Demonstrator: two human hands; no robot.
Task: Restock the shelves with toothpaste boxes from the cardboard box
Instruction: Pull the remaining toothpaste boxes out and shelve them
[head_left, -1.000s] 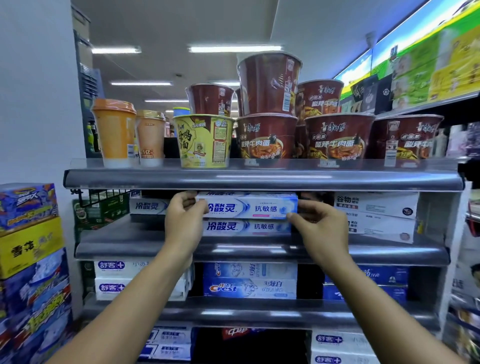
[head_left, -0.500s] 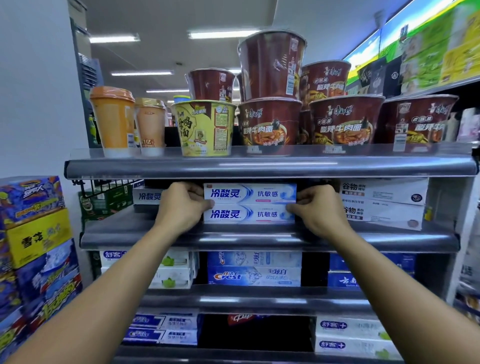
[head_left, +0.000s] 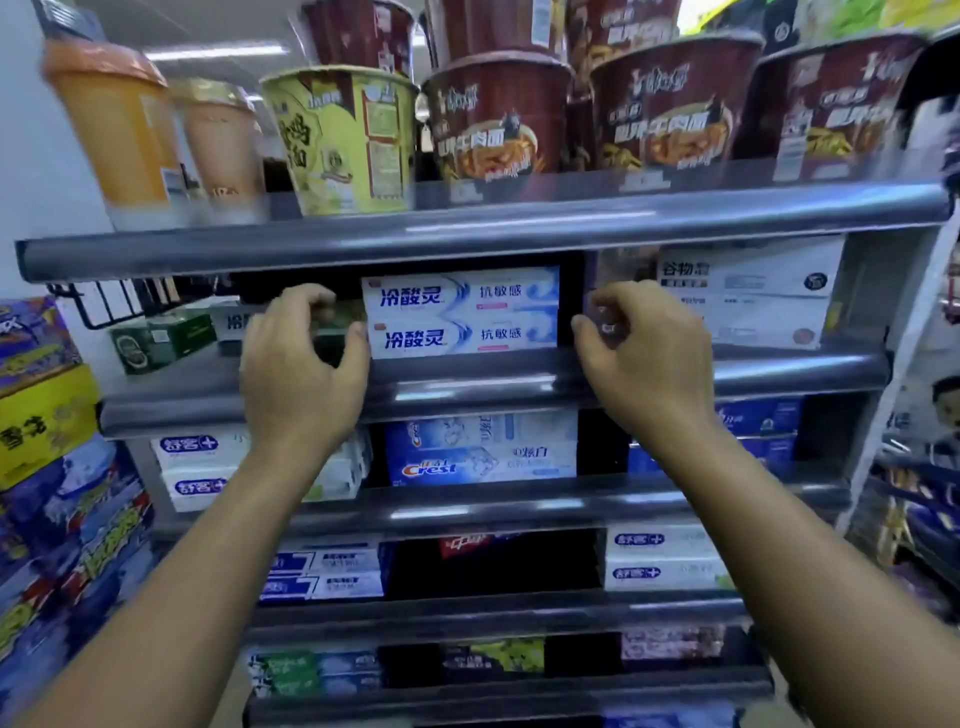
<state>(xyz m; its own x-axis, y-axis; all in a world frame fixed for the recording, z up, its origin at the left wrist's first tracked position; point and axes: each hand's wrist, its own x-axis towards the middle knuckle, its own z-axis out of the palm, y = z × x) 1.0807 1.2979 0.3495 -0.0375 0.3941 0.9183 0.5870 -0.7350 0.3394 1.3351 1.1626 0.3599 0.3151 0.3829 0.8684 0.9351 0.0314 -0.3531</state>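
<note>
Toothpaste boxes (head_left: 460, 312) stacked on grey shelf (head_left: 467, 382); noodle cups (head_left: 498, 119) above; striplight (head_left: 215, 52) overhead.

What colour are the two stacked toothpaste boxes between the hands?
The toothpaste boxes are white with blue lettering, clearest in the head view.

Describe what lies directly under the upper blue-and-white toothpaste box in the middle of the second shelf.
A second matching toothpaste box lies under the upper box, stacked flush, and it rests on the grey shelf. Anything behind the pair is hidden by their fronts.
</note>
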